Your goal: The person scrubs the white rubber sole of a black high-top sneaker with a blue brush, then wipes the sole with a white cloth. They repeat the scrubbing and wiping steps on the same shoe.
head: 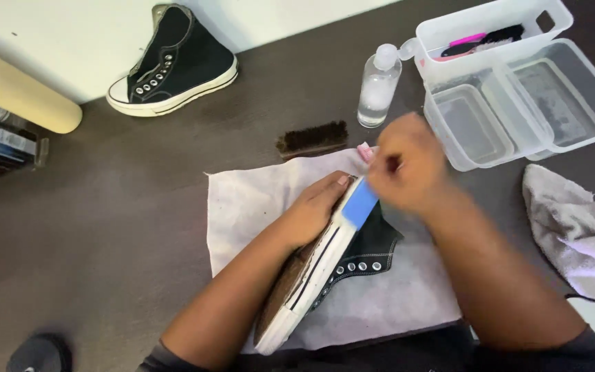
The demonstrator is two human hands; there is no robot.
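A black high-top sneaker (352, 258) with a white rubber sole lies on its side on a white cloth (256, 200). My left hand (315, 210) presses flat on its brown outsole and steadies it. My right hand (408, 165), blurred by motion, grips a blue block-shaped eraser (361, 202) and holds it against the white sole edge near the toe. Something small and pink (364, 151) shows just behind the right hand's fingers.
A second black sneaker (173, 65) stands by the wall at the back left. A brown brush (311, 138) and a clear bottle (378, 86) sit behind the cloth. Clear plastic tubs (518, 103) and a white bin (449, 31) with brushes sit at the right, a grey towel (576, 231) nearer.
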